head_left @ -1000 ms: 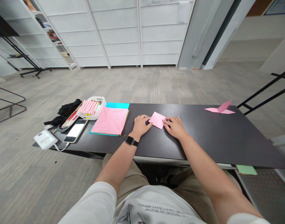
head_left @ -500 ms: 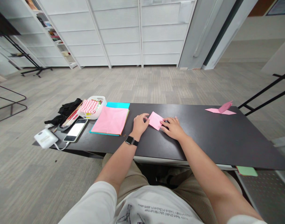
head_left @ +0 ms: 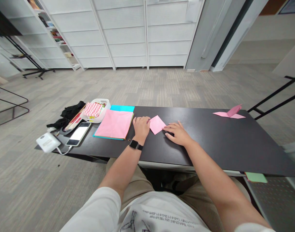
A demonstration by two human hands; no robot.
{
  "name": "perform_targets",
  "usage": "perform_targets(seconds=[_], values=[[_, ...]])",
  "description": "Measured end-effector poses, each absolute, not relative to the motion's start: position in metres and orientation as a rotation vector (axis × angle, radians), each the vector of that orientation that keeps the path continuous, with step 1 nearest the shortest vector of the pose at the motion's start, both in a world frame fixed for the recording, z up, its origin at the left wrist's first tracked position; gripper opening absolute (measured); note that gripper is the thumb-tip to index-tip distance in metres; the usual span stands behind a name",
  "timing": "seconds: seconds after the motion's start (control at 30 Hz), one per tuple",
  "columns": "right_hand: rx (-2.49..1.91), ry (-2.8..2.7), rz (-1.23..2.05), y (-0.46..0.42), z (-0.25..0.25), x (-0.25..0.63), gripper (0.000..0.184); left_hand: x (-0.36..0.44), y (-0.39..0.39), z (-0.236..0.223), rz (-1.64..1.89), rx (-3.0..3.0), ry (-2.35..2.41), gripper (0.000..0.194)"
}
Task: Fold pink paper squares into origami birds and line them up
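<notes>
A small folded sheet of pink paper [head_left: 157, 125] lies on the black table between my hands, turned like a diamond. At its left corner is my left hand [head_left: 141, 129], back up and fingers bent, with the corner at the thumb side. A black watch sits on that wrist. My right hand [head_left: 178, 133] rests palm down with its fingers stretched out, the fingertips touching the paper's right corner. Nothing is gripped in the right hand.
Left of my hands lies a stack of coloured paper [head_left: 117, 124], pink on top. Beyond it are a white basket [head_left: 106, 111], a phone [head_left: 78, 133] cabled to a white power bank [head_left: 48, 142], and black cloth [head_left: 73, 109]. A folded pink paper shape [head_left: 230, 113] stands far right.
The pink paper has shifted slightly left. My left hand has turned and moved left, its fingers now bent forward. My right hand has slid a little left, its fingers flatter at the corner.
</notes>
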State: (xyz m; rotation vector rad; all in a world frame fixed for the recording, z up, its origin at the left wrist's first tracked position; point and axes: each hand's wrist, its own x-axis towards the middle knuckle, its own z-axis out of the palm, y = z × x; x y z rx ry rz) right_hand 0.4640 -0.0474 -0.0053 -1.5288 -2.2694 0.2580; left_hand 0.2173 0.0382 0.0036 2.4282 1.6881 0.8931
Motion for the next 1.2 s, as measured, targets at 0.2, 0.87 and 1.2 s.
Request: perform_targets(seconds=[0.2,0.87,1.2], values=[[-1.498,-2.258,0.261,-0.048,-0.009,0.467,0.042,0.219,0.040,0.001,0.938,2.403,1.593,0.013],[-1.390,-2.080,-0.146,-0.043,-0.005,0.465,0.044,0.246,0.010,0.008,1.068,2.496,0.705,0.023],[-1.533,-2.006,0.115,-0.044,-0.012,0.489,0.015,0.223,0.035,-0.006,0.715,2.525,0.831,0.039]])
